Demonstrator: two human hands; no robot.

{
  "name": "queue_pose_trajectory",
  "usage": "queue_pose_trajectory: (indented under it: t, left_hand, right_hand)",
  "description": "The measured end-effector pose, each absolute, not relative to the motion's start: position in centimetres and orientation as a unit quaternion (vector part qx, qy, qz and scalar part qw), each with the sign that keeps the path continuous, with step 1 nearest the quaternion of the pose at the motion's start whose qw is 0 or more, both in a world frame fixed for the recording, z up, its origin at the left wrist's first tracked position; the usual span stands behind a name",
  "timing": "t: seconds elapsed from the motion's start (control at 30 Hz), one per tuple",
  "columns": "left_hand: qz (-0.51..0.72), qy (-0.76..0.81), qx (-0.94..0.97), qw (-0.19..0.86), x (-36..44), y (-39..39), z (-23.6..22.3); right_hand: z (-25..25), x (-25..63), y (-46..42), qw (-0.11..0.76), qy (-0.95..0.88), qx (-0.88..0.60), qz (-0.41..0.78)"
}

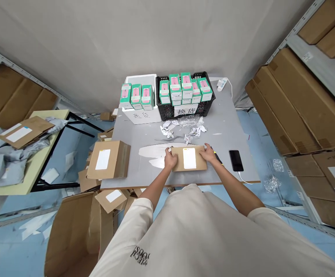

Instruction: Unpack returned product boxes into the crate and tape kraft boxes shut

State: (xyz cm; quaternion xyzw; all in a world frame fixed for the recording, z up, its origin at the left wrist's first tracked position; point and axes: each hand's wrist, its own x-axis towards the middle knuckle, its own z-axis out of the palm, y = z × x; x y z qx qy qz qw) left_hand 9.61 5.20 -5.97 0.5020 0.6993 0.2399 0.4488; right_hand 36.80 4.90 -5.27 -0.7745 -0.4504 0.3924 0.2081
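A small brown cardboard parcel (pixel 189 158) with a white label lies flat near the front edge of the grey table (pixel 144 134). My left hand (pixel 170 158) grips its left end with curled fingers. My right hand (pixel 208 154) holds its right end, fingers bent over the edge. A yellow and black tool, mostly hidden, pokes out just right of my right hand.
A larger labelled box (pixel 108 159) sits at the table's left front. A white foam box (pixel 140 111) and black crate (pixel 185 105) hold green-pink cartons at the back. Crumpled paper scraps (pixel 181 129), a black phone (pixel 236 160), shelving with big cartons at right, a cluttered side table (pixel 34 161) at left.
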Motion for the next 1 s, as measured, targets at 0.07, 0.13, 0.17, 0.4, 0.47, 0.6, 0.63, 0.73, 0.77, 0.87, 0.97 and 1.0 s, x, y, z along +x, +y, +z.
queue_pose_trajectory:
  t: [0.07,0.13,0.17,0.4,0.47,0.6,0.63,0.73,0.77,0.87,0.97,1.0]
  left_hand:
    - [0.271,0.694,0.499,0.444,9.8,5.5,-5.0]
    - [0.295,0.695,0.494,0.431,9.9,6.1,-4.1]
    - [0.301,0.697,0.493,0.425,10.0,6.3,-3.7]
    - [0.314,0.701,0.503,0.396,9.7,6.3,-4.8]
    - [0.308,0.7,0.509,0.395,9.3,5.9,-5.6]
    - [0.309,0.686,0.529,0.392,9.0,5.7,-6.4]
    - [0.312,0.683,0.533,0.389,9.0,5.7,-6.4]
    - [0.316,0.68,0.555,0.36,9.1,5.8,-6.0]
    - [0.314,0.681,0.569,0.337,9.2,5.8,-5.7]
    - [0.284,0.678,0.63,0.251,9.3,5.8,-4.8]
    - [0.215,0.606,0.728,0.235,9.5,5.7,-3.8]
    - [0.191,0.578,0.755,0.244,9.6,5.7,-3.5]
  right_hand:
    - [-4.3,36.9,5.0,0.235,-0.426,-0.785,0.384]
    - [-3.4,37.1,5.4,0.259,-0.415,-0.793,0.363]
    - [-3.0,37.2,5.6,0.268,-0.411,-0.796,0.353]
    - [-4.0,36.9,5.0,0.262,-0.422,-0.81,0.311]
    - [-4.8,37.0,4.5,0.247,-0.429,-0.814,0.305]
    - [-5.8,37.2,4.4,0.245,-0.423,-0.816,0.308]
    - [-5.9,37.3,4.5,0.246,-0.421,-0.817,0.309]
    - [-5.9,37.5,5.0,0.245,-0.418,-0.818,0.31]
    - [-6.0,37.6,5.0,0.245,-0.419,-0.817,0.311]
    - [-6.0,37.6,5.1,0.244,-0.422,-0.816,0.309]
    - [-5.9,37.6,4.9,0.244,-0.424,-0.817,0.305]
    - [-5.9,37.6,4.9,0.244,-0.425,-0.817,0.303]
